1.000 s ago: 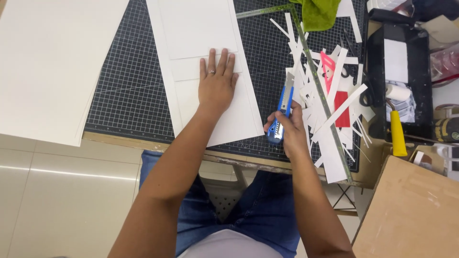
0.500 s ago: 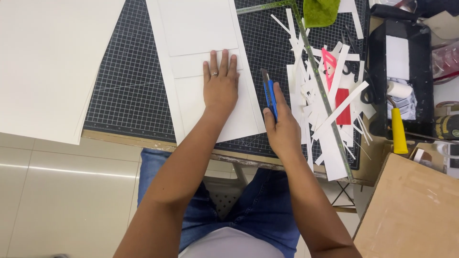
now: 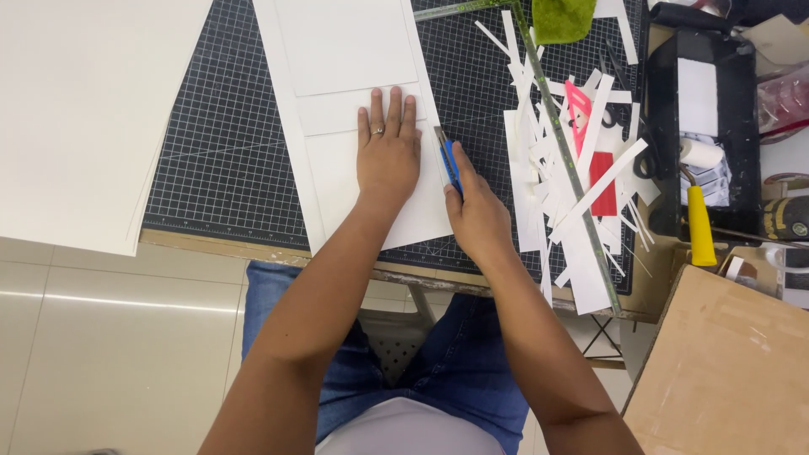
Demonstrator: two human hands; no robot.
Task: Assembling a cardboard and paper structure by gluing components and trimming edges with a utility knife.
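My left hand (image 3: 388, 147) lies flat, fingers together, on a long white foam board sheet (image 3: 345, 59) that rests on the black gridded cutting mat (image 3: 227, 160). A ring shows on one finger. My right hand (image 3: 476, 206) grips a blue utility knife (image 3: 448, 158), whose blade end points away from me along the sheet's right edge, just right of my left hand. The two hands sit close together, side by side.
A heap of white offcut strips (image 3: 573, 194) with a long metal ruler (image 3: 560, 135) lies right of the knife. A large white board (image 3: 76, 109) covers the left. A black tray (image 3: 704, 126), a yellow-handled tool (image 3: 698, 223), a green cloth (image 3: 560, 17) and a brown board (image 3: 725, 371) stand at right.
My right hand has carried the blue knife from the offcut heap leftward to the sheet's right edge. My left hand has stayed flat on the sheet.
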